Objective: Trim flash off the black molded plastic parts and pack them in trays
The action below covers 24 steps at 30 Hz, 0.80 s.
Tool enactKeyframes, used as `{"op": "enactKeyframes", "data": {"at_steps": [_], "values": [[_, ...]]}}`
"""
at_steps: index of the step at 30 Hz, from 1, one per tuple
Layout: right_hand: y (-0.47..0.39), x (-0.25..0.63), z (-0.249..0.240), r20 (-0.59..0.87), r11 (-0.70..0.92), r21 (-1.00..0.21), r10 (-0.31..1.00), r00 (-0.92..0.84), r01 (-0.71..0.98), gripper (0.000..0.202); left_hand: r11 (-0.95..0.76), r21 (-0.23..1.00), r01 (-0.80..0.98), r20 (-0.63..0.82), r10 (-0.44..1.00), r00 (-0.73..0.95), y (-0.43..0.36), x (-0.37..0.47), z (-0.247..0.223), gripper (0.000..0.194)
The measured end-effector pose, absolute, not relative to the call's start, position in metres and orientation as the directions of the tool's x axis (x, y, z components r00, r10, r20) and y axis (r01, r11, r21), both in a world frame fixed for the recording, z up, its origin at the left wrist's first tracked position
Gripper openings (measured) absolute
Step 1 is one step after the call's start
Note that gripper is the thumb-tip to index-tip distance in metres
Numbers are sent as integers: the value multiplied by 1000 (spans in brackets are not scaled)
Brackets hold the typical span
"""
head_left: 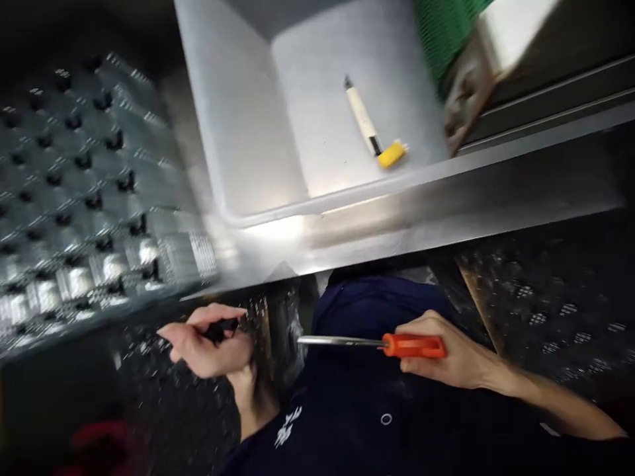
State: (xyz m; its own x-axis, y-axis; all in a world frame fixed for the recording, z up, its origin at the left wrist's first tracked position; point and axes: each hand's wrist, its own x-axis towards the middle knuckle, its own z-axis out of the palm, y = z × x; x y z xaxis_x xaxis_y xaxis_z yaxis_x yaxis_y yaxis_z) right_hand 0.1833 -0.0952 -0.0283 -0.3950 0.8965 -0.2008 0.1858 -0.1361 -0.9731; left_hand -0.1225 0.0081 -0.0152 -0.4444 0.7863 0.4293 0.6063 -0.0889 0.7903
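Observation:
My left hand (211, 344) is closed around a small black part (221, 328), most of it hidden by the fingers. It is just below the edge of the metal bench. My right hand (441, 350) grips the orange handle of a tool with a thin metal blade (342, 341). The blade points left toward my left hand and does not touch it. Both hands are in front of my dark blue clothing.
Left on the bench, clear plastic trays (74, 178) hold several small black parts. A grey bin (238, 132) contains a pale pen-shaped tool (362, 116) and a yellow piece (391, 155). Green ribbed material (444, 33) is behind a rusty metal bracket (469, 92). The metal bench edge (357, 244) runs across.

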Motion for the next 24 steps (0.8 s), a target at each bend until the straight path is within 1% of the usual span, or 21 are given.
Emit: {"op": "enactKeyframes", "data": {"at_steps": [2, 5, 8, 10, 12, 16, 18, 20, 24], "values": [[-95, 185, -33, -245, -218, -969, 836, -490, 113, 65, -142, 765, 629, 536, 683, -497, 8, -123, -16, 75], [-87, 186, -35, -269, -272, -959, 778, -568, 80, 69, -243, 748, 618, 607, 628, -488, 10, -117, -12, 70], [-80, 190, -35, -267, -287, -956, 755, -599, 64, 72, -327, 710, 624, 678, 556, -481, 14, -105, -7, 67], [-80, 196, -38, -283, -295, -952, 755, -591, 78, 73, -368, 691, 622, 703, 540, -462, 17, -98, -6, 64], [-82, 204, -40, -304, -302, -948, 757, -578, 104, 74, -373, 709, 599, 682, 580, -445, 21, -93, -8, 62], [-82, 210, -38, -316, -294, -946, 762, -565, 134, 74, -385, 786, 484, 591, 697, -405, 22, -86, -14, 73], [-79, 208, -36, -312, -286, -948, 767, -561, 137, 73, -391, 811, 435, 556, 747, -364, 18, -84, -15, 73], [-76, 205, -34, -304, -277, -951, 775, -555, 134, 72, -351, 830, 434, 512, 789, -341, 13, -83, -14, 72], [-74, 201, -38, -298, -270, -954, 787, -541, 133, 71, -273, 860, 431, 437, 830, -346, 6, -84, -8, 74]]}}
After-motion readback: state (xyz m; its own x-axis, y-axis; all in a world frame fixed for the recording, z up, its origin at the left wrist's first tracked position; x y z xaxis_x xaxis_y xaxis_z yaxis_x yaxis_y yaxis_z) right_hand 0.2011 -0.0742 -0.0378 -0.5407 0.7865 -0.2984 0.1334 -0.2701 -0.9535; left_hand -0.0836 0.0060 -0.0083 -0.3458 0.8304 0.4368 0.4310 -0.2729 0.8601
